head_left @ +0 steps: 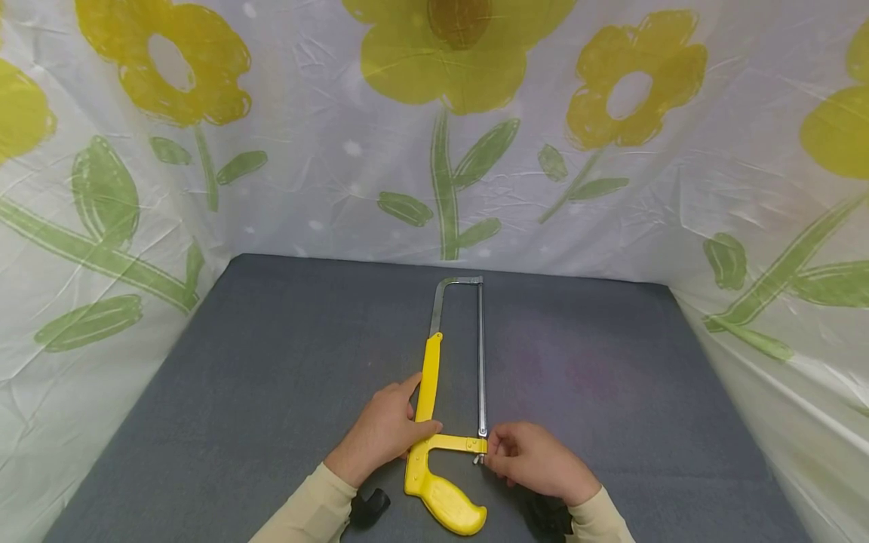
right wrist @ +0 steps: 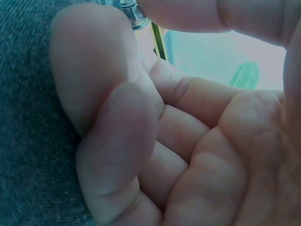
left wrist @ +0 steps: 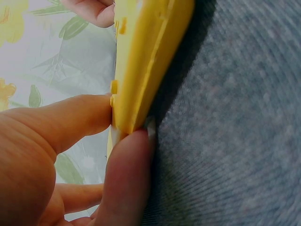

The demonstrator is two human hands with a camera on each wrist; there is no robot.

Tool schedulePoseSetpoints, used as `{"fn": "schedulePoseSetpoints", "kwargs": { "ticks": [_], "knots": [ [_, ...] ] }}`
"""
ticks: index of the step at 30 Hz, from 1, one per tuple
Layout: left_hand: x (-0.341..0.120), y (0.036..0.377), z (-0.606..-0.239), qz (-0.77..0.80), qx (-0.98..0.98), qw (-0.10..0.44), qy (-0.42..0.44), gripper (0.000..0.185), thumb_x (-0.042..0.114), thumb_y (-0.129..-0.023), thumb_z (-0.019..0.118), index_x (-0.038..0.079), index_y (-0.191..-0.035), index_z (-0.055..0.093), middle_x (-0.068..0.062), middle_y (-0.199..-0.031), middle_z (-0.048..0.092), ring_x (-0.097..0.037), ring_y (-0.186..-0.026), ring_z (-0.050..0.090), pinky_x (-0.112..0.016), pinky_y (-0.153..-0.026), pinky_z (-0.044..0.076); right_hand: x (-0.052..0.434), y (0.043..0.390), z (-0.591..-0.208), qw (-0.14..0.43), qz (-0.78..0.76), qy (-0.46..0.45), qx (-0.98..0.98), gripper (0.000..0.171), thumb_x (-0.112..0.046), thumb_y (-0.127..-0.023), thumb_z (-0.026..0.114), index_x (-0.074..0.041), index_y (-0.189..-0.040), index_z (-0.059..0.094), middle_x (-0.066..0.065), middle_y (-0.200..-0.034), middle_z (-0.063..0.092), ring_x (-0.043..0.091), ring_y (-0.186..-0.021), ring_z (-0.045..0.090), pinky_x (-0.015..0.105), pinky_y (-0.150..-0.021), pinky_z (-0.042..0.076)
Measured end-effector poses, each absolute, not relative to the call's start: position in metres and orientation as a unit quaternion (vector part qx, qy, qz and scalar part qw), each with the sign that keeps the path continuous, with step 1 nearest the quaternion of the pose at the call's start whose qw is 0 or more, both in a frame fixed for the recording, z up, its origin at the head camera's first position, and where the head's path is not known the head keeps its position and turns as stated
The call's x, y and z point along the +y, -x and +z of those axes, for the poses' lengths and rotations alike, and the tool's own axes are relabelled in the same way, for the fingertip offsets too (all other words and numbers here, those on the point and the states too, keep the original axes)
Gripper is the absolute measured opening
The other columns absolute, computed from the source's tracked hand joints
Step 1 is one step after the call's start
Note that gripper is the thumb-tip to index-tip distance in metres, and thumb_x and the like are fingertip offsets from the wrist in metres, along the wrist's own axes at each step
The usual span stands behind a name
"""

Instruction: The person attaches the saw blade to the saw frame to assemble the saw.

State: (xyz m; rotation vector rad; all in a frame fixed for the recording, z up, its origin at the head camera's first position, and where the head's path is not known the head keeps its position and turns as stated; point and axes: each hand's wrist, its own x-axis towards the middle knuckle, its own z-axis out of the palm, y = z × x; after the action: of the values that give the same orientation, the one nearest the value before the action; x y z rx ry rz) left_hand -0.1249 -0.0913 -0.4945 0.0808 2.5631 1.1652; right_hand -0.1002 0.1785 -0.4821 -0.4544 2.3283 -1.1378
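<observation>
A hacksaw [head_left: 426, 392] with a yellow frame and handle lies on the dark grey cloth, its blade [head_left: 481, 362] on the right side and its handle [head_left: 453, 507] toward me. My left hand [head_left: 382, 427] grips the yellow frame near the handle, thumb on top and fingers at the edge and underneath. In the left wrist view, thumb and finger pinch the yellow part [left wrist: 141, 70]. At the near end of the blade, my right hand [head_left: 532, 458] pinches at the small metal wing nut [head_left: 478, 458], its other fingers curled. The right wrist view shows metal threads [right wrist: 134, 13] between thumb and fingertip.
A dark grey cloth [head_left: 292, 354] covers the table. White sheeting with yellow flowers [head_left: 305, 188] surrounds the back and both sides. Black straps or mounts [head_left: 370, 508] sit by both wrists, below the cream sleeves.
</observation>
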Motion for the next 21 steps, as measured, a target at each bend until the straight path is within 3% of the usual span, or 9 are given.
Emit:
{"fn": "schedulePoseSetpoints", "kwargs": {
  "ticks": [21],
  "knots": [
    [-0.0918,0.1249,-0.494,0.401,0.902,0.158,-0.03,0.096,0.037,-0.087,0.09,0.006,-0.165,0.044,-0.007,-0.092,0.057,-0.016,-0.055,0.059,-0.032,-0.051,0.053,0.1788,0.0987,-0.4831,0.253,-0.434,0.144,0.853,0.007,-0.013,-0.096,0.075,-0.011,-0.091,0.07,-0.002,-0.069,0.062,0.013,-0.057,0.059,0.028,-0.051,0.047]
  ]
}}
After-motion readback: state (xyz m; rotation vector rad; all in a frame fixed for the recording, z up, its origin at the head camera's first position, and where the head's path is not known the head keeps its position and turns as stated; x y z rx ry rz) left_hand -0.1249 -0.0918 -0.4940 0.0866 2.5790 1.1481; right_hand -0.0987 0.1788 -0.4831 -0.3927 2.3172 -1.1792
